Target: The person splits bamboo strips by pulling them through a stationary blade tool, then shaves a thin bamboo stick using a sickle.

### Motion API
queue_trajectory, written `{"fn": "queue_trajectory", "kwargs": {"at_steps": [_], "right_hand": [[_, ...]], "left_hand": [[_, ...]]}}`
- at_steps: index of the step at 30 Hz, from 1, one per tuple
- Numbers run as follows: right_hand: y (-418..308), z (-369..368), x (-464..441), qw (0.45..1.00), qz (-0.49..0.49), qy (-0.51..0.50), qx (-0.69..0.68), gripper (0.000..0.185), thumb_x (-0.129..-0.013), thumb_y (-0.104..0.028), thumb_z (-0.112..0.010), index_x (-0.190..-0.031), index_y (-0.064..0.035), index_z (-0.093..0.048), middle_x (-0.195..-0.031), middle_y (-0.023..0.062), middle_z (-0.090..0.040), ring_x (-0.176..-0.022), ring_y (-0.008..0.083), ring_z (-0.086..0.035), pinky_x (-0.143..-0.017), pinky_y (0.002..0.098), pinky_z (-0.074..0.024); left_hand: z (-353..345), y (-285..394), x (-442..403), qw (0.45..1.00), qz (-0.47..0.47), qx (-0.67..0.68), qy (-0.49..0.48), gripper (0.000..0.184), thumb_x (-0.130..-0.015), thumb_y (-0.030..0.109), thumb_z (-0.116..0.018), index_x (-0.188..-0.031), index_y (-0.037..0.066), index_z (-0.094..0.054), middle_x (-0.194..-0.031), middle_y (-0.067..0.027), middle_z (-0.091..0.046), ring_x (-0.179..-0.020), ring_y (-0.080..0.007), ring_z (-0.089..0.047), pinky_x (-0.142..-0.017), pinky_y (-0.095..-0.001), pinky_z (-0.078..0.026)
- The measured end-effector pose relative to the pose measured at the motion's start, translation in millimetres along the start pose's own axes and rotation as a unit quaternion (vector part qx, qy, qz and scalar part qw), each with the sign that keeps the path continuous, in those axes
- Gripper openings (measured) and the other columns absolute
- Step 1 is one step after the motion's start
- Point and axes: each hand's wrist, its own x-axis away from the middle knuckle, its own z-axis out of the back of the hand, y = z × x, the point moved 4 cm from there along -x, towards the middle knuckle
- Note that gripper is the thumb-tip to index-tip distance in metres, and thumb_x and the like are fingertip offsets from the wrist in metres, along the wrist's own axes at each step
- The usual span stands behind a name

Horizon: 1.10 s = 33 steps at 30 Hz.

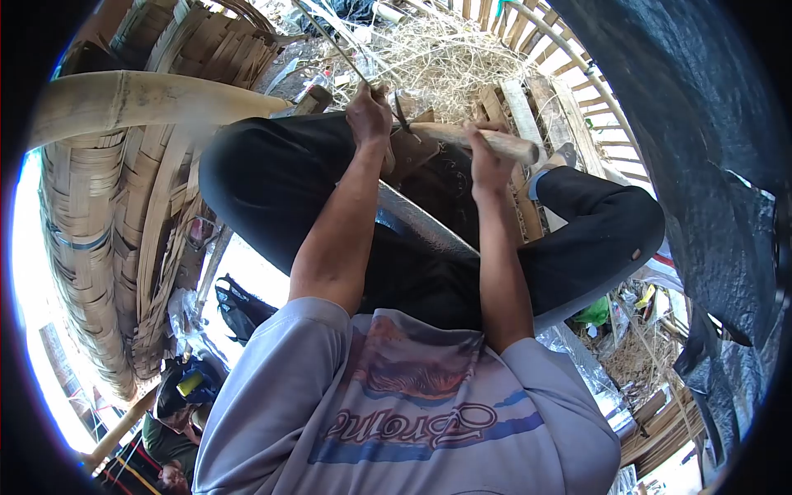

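My left hand is closed around a long thin strip, which looks like split bamboo and runs up and away to the upper left. My right hand grips a wooden-handled blade tool by its thick pale handle. The handle's butt sticks out to the right of the fist. At its other end a narrow dark blade stands close beside my left fist; whether it touches the strip I cannot tell. Both hands are above my bent legs in dark trousers.
A thick bamboo pole and woven bamboo panels stand at left. Pale shavings cover the ground ahead. Wooden boards and a slatted fence lie beyond my right hand. Dark plastic sheeting hangs at right. Another person is at lower left.
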Motion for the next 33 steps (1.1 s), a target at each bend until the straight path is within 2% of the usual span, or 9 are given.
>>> {"fn": "queue_trajectory", "kwargs": {"at_steps": [2,4,6,12,15,18,23,27,33], "right_hand": [[27,-1,2,0.982,-0.116,0.05,-0.137,0.012,-0.08,-0.01,-0.072,-0.082,-0.0037,-0.062,-0.077,0.0026,-0.061,-0.07,0.0085,-0.057,-0.06,0.0227,-0.0475],[10,1,0,0.978,-0.171,0.04,-0.115,0.01,-0.082,-0.01,-0.07,-0.083,-0.0052,-0.061,-0.09,0.0065,-0.066,-0.083,0.0126,-0.063,-0.07,0.0277,-0.0523],[-8,-1,-6,1.0,-0.028,0.007,-0.009,0.01,-0.081,-0.008,-0.071,-0.082,-0.0051,-0.062,-0.091,0.0068,-0.067,-0.082,0.0124,-0.063,-0.071,0.0255,-0.0504],[-6,-9,3,0.994,0.097,-0.045,-0.031,0.01,-0.08,-0.006,-0.071,-0.079,-0.0024,-0.062,-0.075,0.0032,-0.062,-0.07,0.0088,-0.058,-0.065,0.0239,-0.0478],[14,-2,-1,0.997,0.069,-0.03,0.036,0.01,-0.08,-0.007,-0.071,-0.08,-0.003,-0.062,-0.076,0.0032,-0.062,-0.07,0.0092,-0.058,-0.065,0.0238,-0.0479],[-24,-2,-2,0.995,-0.031,0.013,-0.097,0.011,-0.081,-0.008,-0.071,-0.081,-0.0032,-0.062,-0.078,0.0028,-0.061,-0.07,0.0095,-0.058,-0.063,0.0241,-0.0481],[30,-6,7,0.987,0.096,-0.042,0.119,0.007,-0.08,-0.009,-0.068,-0.078,-0.0038,-0.064,-0.075,0.0054,-0.068,-0.071,0.0121,-0.065,-0.067,0.0273,-0.0531],[10,-1,-4,0.998,0.052,0.007,-0.033,0.01,-0.079,-0.008,-0.071,-0.077,-0.0029,-0.063,-0.077,0.0063,-0.067,-0.072,0.0127,-0.064,-0.068,0.027,-0.0517],[33,-4,5,0.998,0.06,-0.017,0.033,0.009,-0.079,-0.009,-0.071,-0.079,-0.0029,-0.063,-0.08,0.0066,-0.066,-0.076,0.0131,-0.063,-0.07,0.0265,-0.0505]], "left_hand": [[1,-8,-5,0.999,0.037,-0.025,0.011,0.02,-0.087,0.019,-0.064,-0.087,0.0,-0.058,-0.076,-0.0209,-0.065,-0.075,-0.0403,-0.064,-0.065,-0.0471,-0.048],[2,-12,-5,0.999,0.037,0.003,0.015,0.019,-0.087,0.019,-0.064,-0.087,0.0,-0.058,-0.077,-0.0207,-0.065,-0.075,-0.0387,-0.064,-0.065,-0.0463,-0.048],[3,-1,0,0.999,0.037,0.01,-0.012,0.018,-0.086,0.018,-0.064,-0.084,0.001,-0.058,-0.079,-0.0204,-0.065,-0.076,-0.0388,-0.064,-0.065,-0.0463,-0.048],[-1,10,1,0.999,-0.041,0.008,0.012,0.016,-0.086,0.015,-0.064,-0.083,0.001,-0.057,-0.073,-0.021,-0.062,-0.074,-0.043,-0.06,-0.063,-0.0481,-0.047],[-4,12,1,0.998,-0.051,0.017,-0.01,0.018,-0.087,0.017,-0.063,-0.082,0.001,-0.056,-0.072,-0.0222,-0.061,-0.073,-0.0438,-0.06,-0.063,-0.0494,-0.046],[-7,12,4,0.998,-0.069,0.011,0.004,0.019,-0.087,0.018,-0.063,-0.082,0.001,-0.056,-0.072,-0.0221,-0.061,-0.073,-0.0439,-0.059,-0.063,-0.0493,-0.046],[-6,19,2,0.997,-0.074,0.008,-0.01,0.02,-0.086,0.018,-0.064,-0.08,0.001,-0.056,-0.071,-0.0209,-0.061,-0.071,-0.0428,-0.06,-0.061,-0.0475,-0.046],[-10,12,-1,0.996,-0.086,-0.004,-0.004,0.019,-0.086,0.017,-0.064,-0.079,0.0,-0.056,-0.071,-0.02,-0.061,-0.071,-0.0423,-0.06,-0.061,-0.0475,-0.046],[-10,13,1,0.997,-0.079,0.01,0.005,0.018,-0.086,0.016,-0.064,-0.079,0.001,-0.056,-0.073,-0.02,-0.061,-0.071,-0.0421,-0.059,-0.062,-0.0477,-0.046]]}}
